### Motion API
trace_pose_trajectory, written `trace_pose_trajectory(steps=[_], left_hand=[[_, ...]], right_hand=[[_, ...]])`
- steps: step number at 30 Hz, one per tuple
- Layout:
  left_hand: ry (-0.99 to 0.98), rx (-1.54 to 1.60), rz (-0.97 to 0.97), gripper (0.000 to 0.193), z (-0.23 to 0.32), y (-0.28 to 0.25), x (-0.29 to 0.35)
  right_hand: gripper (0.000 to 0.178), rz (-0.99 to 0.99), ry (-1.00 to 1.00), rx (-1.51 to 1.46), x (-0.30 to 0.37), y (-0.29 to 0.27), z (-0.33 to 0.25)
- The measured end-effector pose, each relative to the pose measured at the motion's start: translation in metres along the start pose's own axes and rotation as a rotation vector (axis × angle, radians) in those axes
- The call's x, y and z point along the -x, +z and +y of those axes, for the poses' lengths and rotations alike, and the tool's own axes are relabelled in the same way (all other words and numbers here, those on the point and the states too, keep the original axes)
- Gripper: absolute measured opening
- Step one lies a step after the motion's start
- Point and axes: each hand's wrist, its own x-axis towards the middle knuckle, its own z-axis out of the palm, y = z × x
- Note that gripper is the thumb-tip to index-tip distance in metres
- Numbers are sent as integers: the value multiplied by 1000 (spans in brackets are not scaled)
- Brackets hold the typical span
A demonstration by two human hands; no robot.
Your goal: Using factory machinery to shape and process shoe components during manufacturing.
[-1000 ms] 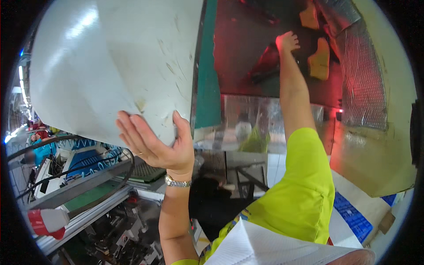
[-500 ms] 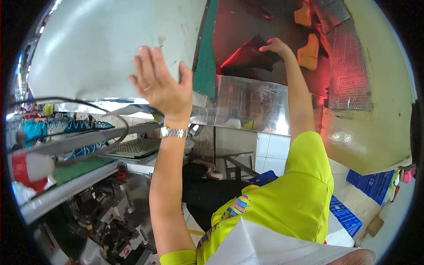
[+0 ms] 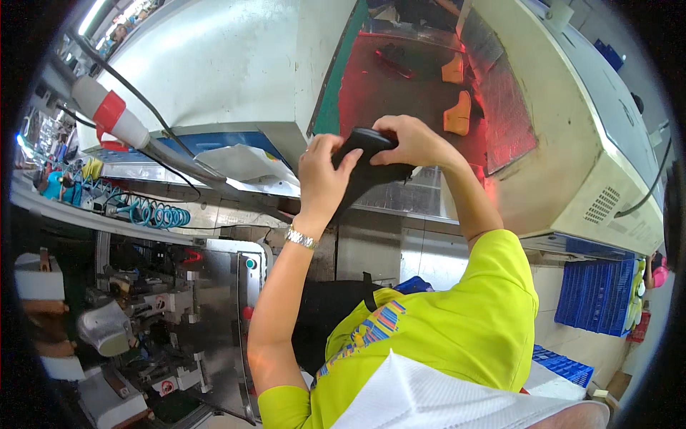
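Note:
A black boot upper (image 3: 375,175), smooth and flexible-looking, hangs between my two hands in front of the red-lit conveyor. My left hand (image 3: 321,175) pinches its upper left edge, thumb against the near face. On the opposite edge, my right hand (image 3: 414,141) grips with thumb and fingers. The upper's lower end narrows down beside my left wrist and is partly hidden there. Beyond my hands, on the dark conveyor belt (image 3: 407,96), lie two orange boot-shaped pieces (image 3: 457,114) and a dark shoe piece (image 3: 395,61).
Pale machine housings flank the belt, a white one (image 3: 229,64) left and a cream one (image 3: 572,143) right. A grey bar with cables (image 3: 193,168) crosses at left. Below it stands a metal machine (image 3: 214,307). Blue crates (image 3: 593,297) are stacked at the right.
My right hand has drawn the black upper off the belt toward me. My left hand, spread and holding nothing before, has moved right and closed on it. The view has shifted.

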Motion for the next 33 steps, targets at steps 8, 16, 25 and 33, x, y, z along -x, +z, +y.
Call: trace_pose_trajectory(steps=[8,16,25,33], left_hand=[[-368,691,-269,13,24,-83,63],[-494,999,-16,13,15,-178,88],[-733,1019,-159,43,43,-272,143],[-832,537,-282,27,67,-304,161]], right_hand=[[82,-685,-213,-758,-2,10,-28],[35,-688,-12,-1463,-44,126,-88],[20,-1115,-85,-1367,-73,167,-191],[31,-1576,-579,-742,-108,192,-245]])
